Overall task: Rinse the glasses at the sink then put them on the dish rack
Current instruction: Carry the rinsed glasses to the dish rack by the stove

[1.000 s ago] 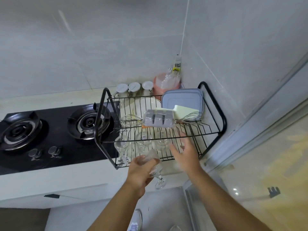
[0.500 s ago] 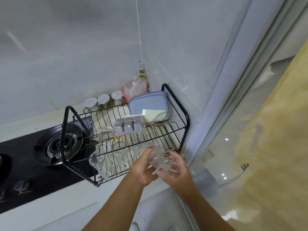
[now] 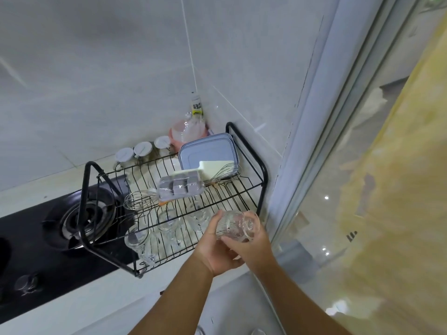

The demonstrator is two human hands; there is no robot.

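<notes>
The left hand [image 3: 216,250] is cupping a ribbed glass [image 3: 232,226] from below, its thumb lying up along the ribbed side. The right hand [image 3: 256,243] is curling its fingers round the same glass from the other side, so both hands are gripping it. The glass is lying tipped on its side in the air, just off the front right corner of the dish rack [image 3: 263,171] and above the front edge of the counter [image 3: 72,308].

The black wire rack is standing at the right end of the counter, close to the wall corner. On its lower tier several clear glasses [image 3: 169,221] are sitting side by side, seen through the wires. On the upper tier a grey ice cube tray [image 3: 180,187] is resting across the middle, with a wire whisk [image 3: 139,201] to its left and a stack of blue container lids [image 3: 208,151] at the back right.

Behind the rack, three white-lidded jars [image 3: 142,148] are lining the counter's back edge, beside a pink container [image 3: 186,134] and a yellow-labelled bottle [image 3: 196,106] in the corner. To the rack's left, a black gas stove [image 3: 26,250] is set into the counter.
</notes>
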